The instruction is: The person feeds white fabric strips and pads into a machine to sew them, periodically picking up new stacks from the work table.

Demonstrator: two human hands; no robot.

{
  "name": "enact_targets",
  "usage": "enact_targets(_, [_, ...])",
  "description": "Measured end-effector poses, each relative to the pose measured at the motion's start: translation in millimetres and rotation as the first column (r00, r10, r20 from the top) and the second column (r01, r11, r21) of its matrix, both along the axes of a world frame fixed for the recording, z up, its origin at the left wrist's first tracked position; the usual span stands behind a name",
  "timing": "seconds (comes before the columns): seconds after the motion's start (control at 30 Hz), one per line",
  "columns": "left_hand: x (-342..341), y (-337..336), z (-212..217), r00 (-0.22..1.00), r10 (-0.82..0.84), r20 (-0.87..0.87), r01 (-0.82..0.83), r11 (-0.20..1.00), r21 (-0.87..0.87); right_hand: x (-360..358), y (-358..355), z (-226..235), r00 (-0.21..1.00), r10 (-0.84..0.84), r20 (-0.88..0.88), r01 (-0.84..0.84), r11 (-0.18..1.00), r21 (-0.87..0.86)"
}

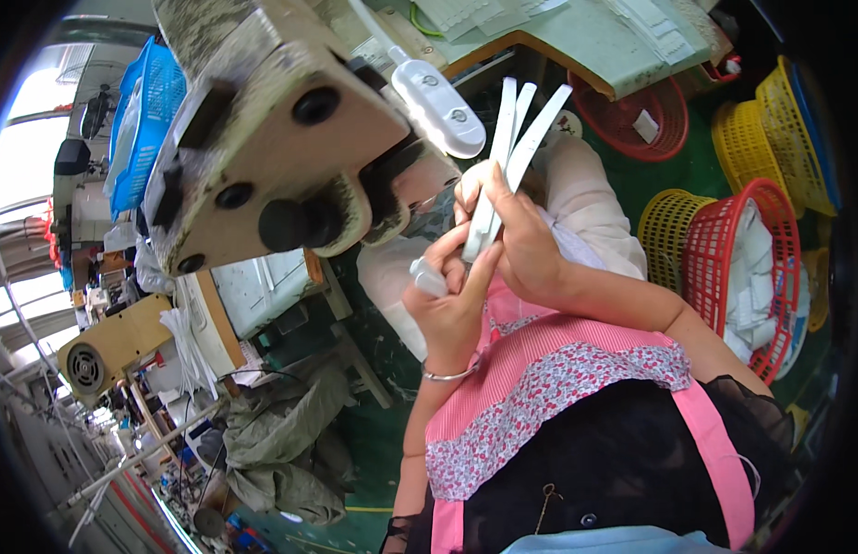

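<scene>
1. Your left hand (pixel 447 309) grasps a white piece (pixel 430 277) and steadies the white strips (pixel 529 148) at their base.
2. Your right hand (pixel 524 233) pinches these over your lap (pixel 588 198), off the worktop (pixel 579 42) edge.
3. Strips are gathered; fanned ends apparently await aligning.

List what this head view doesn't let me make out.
Head view, white strips: gripped parts hidden by the left hand and right hand.
Head view, sewing machine head: upper end cut off by the top edge.
Head view, white fabric: bottom hidden by the red basket.
</scene>
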State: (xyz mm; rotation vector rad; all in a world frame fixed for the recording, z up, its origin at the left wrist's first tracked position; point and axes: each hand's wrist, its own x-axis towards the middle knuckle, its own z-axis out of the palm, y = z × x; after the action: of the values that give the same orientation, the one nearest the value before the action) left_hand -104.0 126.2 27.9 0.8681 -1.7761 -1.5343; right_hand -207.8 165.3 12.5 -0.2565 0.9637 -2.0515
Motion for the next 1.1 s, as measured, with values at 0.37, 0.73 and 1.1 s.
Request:
enact_targets(0.37, [-3.5, -9.1, -17.2, 0.994, 0.093, -0.051, -0.105, 0.946, -0.306, 12.3, 19.1, -6.4, 0.913, 0.014, -0.407, 0.03, 0.994, 0.102])
enact_targets(0.73, [-7.5, -23.0, 2.6, 0.932, 0.248, -0.263, -0.078, 0.848, 0.525, -9.8, 23.6, -1.9, 0.995, 0.051, 0.083, -0.046, 0.998, -0.051])
enact_targets(1.1, [-14.5, -27.0, 10.0, 0.914, 0.307, -0.264, -0.129, 0.839, 0.528, -7.2, 16.9, -0.9, 0.996, 0.033, -0.085, -0.031, 0.999, 0.023])
